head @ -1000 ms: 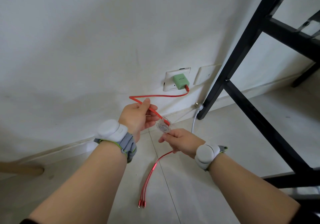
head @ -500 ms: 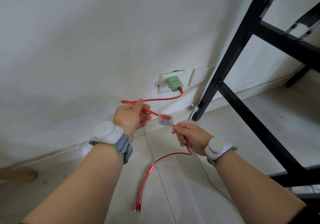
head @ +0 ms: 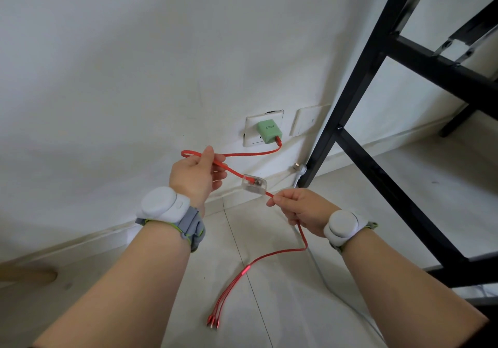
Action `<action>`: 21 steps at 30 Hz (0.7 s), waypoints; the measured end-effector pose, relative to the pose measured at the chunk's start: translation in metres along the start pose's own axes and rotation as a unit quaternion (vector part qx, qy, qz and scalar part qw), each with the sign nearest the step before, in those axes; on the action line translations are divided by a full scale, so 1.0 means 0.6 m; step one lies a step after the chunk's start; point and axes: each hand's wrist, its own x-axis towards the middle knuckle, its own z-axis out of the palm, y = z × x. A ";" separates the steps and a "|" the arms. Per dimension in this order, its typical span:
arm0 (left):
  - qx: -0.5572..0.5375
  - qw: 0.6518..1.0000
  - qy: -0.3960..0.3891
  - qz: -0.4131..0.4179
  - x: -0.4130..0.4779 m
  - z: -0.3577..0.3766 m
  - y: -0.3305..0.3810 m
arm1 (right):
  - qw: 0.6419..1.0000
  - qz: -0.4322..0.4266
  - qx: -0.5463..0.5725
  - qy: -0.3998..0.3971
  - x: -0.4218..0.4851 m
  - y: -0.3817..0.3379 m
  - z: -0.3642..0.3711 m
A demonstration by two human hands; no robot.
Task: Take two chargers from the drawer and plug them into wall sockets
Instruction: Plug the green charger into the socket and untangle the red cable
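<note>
A green charger sits plugged into the white wall socket low on the wall. Its red cable loops left to my left hand, which pinches it. From there the cable runs through a clear plastic reel hanging between my hands. My right hand grips the cable just past the reel. The rest of the cable drops to the floor and ends in three red connectors.
A blank white wall plate lies right of the socket. A black metal frame stands at the right, close to my right arm. A white cable runs along the tiled floor from a wall fitting. A wooden leg shows at far left.
My hands have moved apart, drawing the red cable out on both sides of the clear reel. My right hand has slid right along the cable; the view has shifted slightly.
</note>
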 end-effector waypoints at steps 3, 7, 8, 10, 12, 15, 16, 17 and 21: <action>0.006 0.999 -0.032 -0.023 -0.007 0.008 -0.006 | 0.999 -0.022 0.032 -0.034 -0.001 -0.018 0.009; 0.006 0.997 -0.057 -0.044 -0.023 0.027 -0.018 | 0.996 -0.048 -0.021 -0.072 -0.006 -0.050 0.031; 0.000 0.997 -0.064 -0.053 -0.027 0.031 -0.019 | 0.994 -0.059 -0.067 -0.055 -0.008 -0.057 0.040; -0.012 0.994 -0.080 -0.075 -0.034 0.038 -0.020 | 0.981 -0.086 -0.171 0.015 -0.010 -0.065 0.055; -0.018 0.991 -0.092 -0.092 -0.040 0.042 -0.023 | 0.963 -0.105 -0.236 0.072 -0.011 -0.067 0.063; -0.010 0.988 -0.105 -0.112 -0.047 0.047 -0.028 | 0.958 -0.099 -0.256 0.081 -0.017 -0.071 0.069; -0.011 0.986 -0.111 -0.128 -0.049 0.048 -0.028 | 0.959 -0.093 -0.254 0.084 -0.018 -0.072 0.070; -0.016 0.982 -0.119 -0.148 -0.051 0.049 -0.028 | 0.962 -0.086 -0.241 0.090 -0.017 -0.073 0.070; -0.016 0.972 -0.155 -0.174 -0.057 0.050 -0.031 | 0.997 -0.031 0.022 0.065 -0.017 -0.078 0.070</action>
